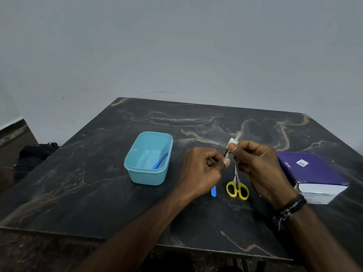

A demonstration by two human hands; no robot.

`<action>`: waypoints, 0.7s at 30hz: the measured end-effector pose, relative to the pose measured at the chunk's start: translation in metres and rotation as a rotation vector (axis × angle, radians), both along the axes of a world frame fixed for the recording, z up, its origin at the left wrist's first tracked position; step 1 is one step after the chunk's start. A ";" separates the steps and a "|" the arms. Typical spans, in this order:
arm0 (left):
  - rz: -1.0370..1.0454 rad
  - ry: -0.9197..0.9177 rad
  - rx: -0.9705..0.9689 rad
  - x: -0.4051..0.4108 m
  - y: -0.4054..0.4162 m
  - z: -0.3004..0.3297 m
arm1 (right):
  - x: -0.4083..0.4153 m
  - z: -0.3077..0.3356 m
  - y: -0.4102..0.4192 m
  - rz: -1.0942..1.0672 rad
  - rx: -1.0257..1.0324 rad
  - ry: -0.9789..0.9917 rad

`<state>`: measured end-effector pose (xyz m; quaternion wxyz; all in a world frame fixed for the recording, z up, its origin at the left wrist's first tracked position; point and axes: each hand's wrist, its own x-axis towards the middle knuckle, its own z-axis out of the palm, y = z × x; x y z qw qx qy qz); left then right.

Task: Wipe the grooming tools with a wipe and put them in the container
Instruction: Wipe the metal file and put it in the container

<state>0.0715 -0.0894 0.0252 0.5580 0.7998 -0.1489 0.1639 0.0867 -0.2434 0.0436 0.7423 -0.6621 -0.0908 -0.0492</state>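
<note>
both hands meet above the middle of the dark marbled table [98, 193]. the left hand [202, 173] pinches the dark lower end of a slim grooming tool [237, 137] between thumb and curled fingers, and the tool slants up toward one o'clock. the right hand [257, 163] pinches a small white wipe [230, 142] around the tool's shaft, thumb on top, so that the pale tip of the tool sticks out beyond the wipe. what kind of tool it is i cannot tell; it is too thin and partly hidden by the fingers.

the light blue container [137, 173] sits on the table at nine o'clock from the hands, near but apart, open at the top. inside it a blue stick-like tool [160, 160] leans against the right-hand wall.

just below the hands, at six o'clock, yellow-handled scissors [237, 188] lie flat with the blades closed and pointing away from the person. beside them, at their nine o'clock, the end of another blue tool [213, 191] shows from under the left hand.

a purple box [314, 171] lies at three o'clock from the hands, near the table's right edge. the right wrist wears dark beaded bracelets [290, 209]. a black bag [33, 156] lies on the floor beyond the table's left edge.
</note>
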 end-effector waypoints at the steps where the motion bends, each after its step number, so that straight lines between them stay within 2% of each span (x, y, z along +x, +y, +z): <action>1: -0.010 -0.002 0.014 0.000 -0.001 0.000 | 0.001 0.000 -0.001 -0.040 0.031 -0.017; 5: -0.019 0.012 0.023 0.001 -0.002 -0.002 | 0.003 0.000 -0.004 -0.073 0.057 -0.028; 10: 0.008 0.020 -0.023 0.003 0.000 -0.003 | -0.002 0.000 0.003 0.032 -0.071 0.017; 17: -0.020 0.025 0.021 0.000 -0.004 -0.004 | 0.000 0.003 -0.001 -0.105 0.091 0.003; 21: 0.001 0.048 -0.041 0.000 -0.001 -0.002 | -0.003 0.001 0.003 -0.010 -0.049 0.043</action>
